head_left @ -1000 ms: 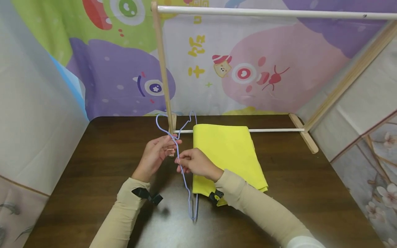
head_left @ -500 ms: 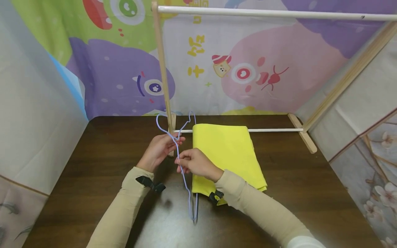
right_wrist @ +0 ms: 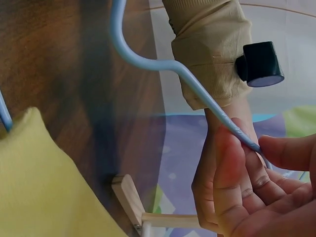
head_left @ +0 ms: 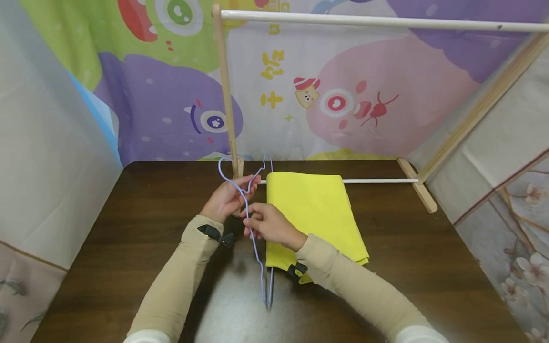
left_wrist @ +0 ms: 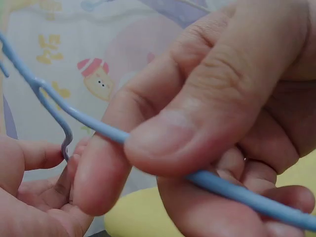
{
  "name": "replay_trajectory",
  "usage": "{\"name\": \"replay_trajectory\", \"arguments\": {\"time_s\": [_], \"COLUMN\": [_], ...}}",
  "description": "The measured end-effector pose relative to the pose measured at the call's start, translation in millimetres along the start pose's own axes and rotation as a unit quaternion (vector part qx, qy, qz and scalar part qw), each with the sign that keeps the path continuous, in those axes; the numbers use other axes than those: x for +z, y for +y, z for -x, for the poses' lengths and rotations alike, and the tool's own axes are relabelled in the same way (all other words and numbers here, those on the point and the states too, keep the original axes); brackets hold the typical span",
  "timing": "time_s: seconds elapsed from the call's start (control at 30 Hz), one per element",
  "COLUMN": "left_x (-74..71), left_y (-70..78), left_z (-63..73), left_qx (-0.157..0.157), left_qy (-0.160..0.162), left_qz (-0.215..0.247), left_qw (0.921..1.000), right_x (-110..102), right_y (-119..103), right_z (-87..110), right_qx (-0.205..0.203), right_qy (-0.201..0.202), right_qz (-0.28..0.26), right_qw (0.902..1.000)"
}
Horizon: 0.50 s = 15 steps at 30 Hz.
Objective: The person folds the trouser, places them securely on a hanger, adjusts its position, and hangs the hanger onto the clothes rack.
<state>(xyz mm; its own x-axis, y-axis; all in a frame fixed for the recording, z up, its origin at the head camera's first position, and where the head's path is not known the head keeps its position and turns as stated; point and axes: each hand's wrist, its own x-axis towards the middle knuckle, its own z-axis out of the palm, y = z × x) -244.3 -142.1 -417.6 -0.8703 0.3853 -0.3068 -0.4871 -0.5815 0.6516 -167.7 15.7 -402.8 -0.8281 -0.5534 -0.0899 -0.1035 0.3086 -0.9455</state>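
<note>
A thin blue wire clothes hanger (head_left: pixel 257 255) stands above the table, its one end hanging toward the table's front side. With thumb and fingers, my right hand (head_left: pixel 274 226) pinches its near arm; this hand fills much of the left wrist view. My left hand (head_left: pixel 227 197) is at the hanger's neck, and in the left wrist view its fingertips (left_wrist: pixel 49 155) pinch the other arm of the wire below the fork. A folded yellow cloth (head_left: pixel 315 214) lies over the hanger, just right of my right hand, hiding part of the wire.
Behind the cloth stands a wooden rack with a left upright (head_left: pixel 226 90), a white top rod (head_left: pixel 364 20) and a low white rod (head_left: pixel 381 181). The dark table (head_left: pixel 399 286) ends at a printed curtain (head_left: pixel 261 128). A black strap (head_left: pixel 216 233) sits on my left sleeve.
My left hand has moved right and slightly away from me, from the hanger's neck toward its far arm. My right hand and the yellow cloth stay almost where they were.
</note>
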Motion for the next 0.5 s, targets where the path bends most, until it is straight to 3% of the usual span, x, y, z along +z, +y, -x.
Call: {"name": "replay_trajectory", "arguments": {"time_s": [0.3,0.5], "left_x": [7.7,25.6], "left_y": [3.9,12.2], "left_z": [0.7,3.6], "left_qx": [0.007,0.013], "left_qy": [-0.018,-0.030], "left_qz": [0.023,-0.009], "left_qw": [0.9996,0.9994], "right_x": [-3,-10], "right_y": [-6,-20], "right_z": [4.3,11.6], "right_qx": [-0.037,-0.064], "right_qy": [0.020,0.030], "right_qz": [0.041,0.046], "right_qw": [0.9983,0.9964]}}
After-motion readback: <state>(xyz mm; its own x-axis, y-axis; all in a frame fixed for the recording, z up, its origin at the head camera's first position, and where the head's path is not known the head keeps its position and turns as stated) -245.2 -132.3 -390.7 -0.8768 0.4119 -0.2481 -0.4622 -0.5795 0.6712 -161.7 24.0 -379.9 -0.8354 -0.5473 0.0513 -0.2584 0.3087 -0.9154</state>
